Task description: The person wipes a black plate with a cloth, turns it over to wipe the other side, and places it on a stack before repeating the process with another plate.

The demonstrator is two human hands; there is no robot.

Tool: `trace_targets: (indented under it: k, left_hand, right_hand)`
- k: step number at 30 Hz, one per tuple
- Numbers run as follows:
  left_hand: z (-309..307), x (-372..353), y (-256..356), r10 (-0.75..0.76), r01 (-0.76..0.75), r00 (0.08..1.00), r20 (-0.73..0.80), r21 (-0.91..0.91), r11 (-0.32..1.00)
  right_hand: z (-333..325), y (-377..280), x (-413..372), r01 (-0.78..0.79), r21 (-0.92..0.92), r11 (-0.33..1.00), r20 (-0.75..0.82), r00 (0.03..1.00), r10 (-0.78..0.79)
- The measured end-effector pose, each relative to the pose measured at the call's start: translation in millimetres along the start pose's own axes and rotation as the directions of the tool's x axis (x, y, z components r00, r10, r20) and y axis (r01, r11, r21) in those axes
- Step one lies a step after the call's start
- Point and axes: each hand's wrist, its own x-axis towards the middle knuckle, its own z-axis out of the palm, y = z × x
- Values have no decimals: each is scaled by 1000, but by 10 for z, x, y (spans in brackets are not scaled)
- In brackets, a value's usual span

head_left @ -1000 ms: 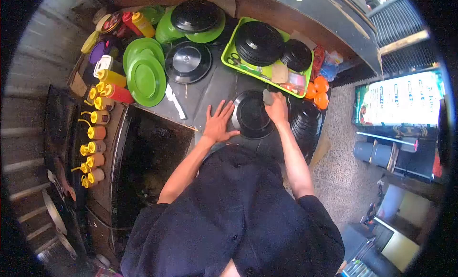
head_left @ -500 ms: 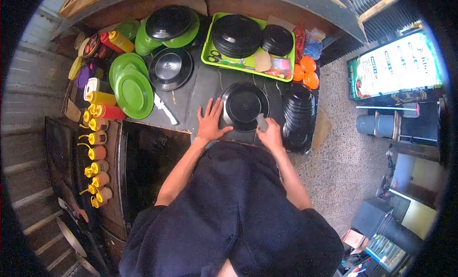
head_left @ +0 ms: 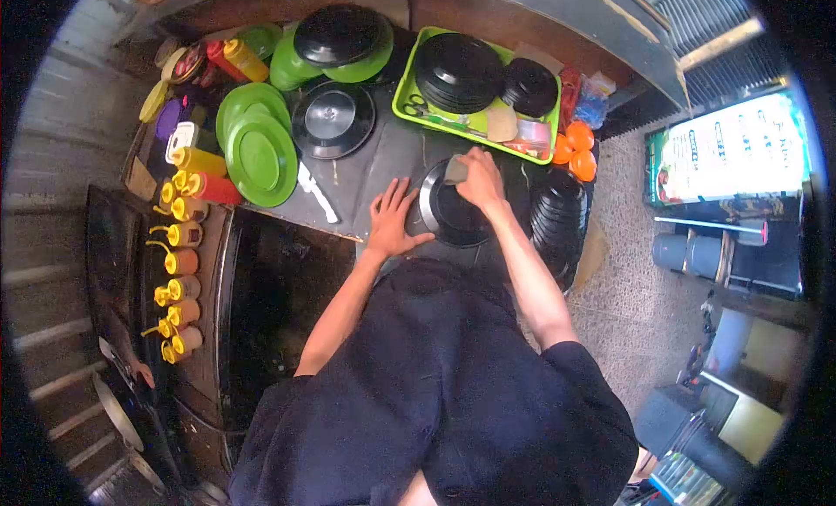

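Note:
A black plate (head_left: pixel 451 213) lies on the dark tabletop in front of me. My left hand (head_left: pixel 392 223) rests flat at its left side with fingers spread, the thumb close to or touching the rim. Over the far part of the plate, my right hand (head_left: pixel 481 180) grips a small grey cloth (head_left: pixel 456 169), which looks folded and is partly covered by the fingers. Right of the plate stands a leaning stack of black bowls or dishes (head_left: pixel 559 212). A white-handled knife (head_left: pixel 319 194) lies to the left.
Behind are a lime-green tray (head_left: pixel 406 109) with black plate stacks and scissors, and orange cups (head_left: pixel 582 138). Left are green plates (head_left: pixel 261 160), another black plate (head_left: pixel 333 120) and a red squeeze bottle (head_left: pixel 216 189). Several yellow-capped bottles (head_left: pixel 181 262) line the left edge.
My right hand has moved the grey cloth from the plate's near right edge to its far side. My left hand stays beside the plate. The whole view has shifted slightly.

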Motion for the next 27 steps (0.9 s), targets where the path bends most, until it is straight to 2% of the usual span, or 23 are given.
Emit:
trace_targets:
  k: [3, 6, 9, 11, 12, 14, 17, 22, 25, 27]
  left_hand:
    - [-12, 5, 24, -18, 18, 1000, -15, -29, 999]
    - [-8, 18, 6, -45, 43, 999, -21, -78, 996]
    - [49, -7, -34, -43, 43, 999, -1, -101, 994]
    - [106, -17, -81, 13, -14, 1000, 29, 55, 998]
    - [121, -23, -101, 12, -14, 999, 35, 54, 998]
    - [139, -12, -137, 29, -37, 998, 60, 144, 989]
    - [-4, -12, -84, 43, -57, 992, 122, 116, 992]
    - [-63, -21, -65, 65, -76, 991, 118, 83, 994]
    - [-48, -20, -63, 67, -77, 991, 113, 82, 994]
    - [-37, -34, -59, 78, -87, 992, 103, 79, 993]
  right_hand:
    - [52, -368, -43, 186, -17, 982, 74, 980, -185]
    - [197, -640, -233, 239, 6, 971, 225, 946, -234]
    - [250, -667, -538, 281, 125, 951, 141, 944, -298]
    - [154, -629, -636, 260, 194, 946, 195, 935, -297]
    - [101, -633, -681, 237, 261, 936, 239, 923, -301]
    - [70, -635, -799, 237, 245, 940, 243, 924, -296]
    - [-32, -594, -934, 249, 207, 946, 278, 912, -301]
    - [-278, -389, -1169, 211, 181, 960, 404, 874, -269]
    - [-423, -132, -1328, 113, 218, 969, 425, 883, -198]
    - [-473, 93, -1405, 104, 217, 971, 387, 904, -183]
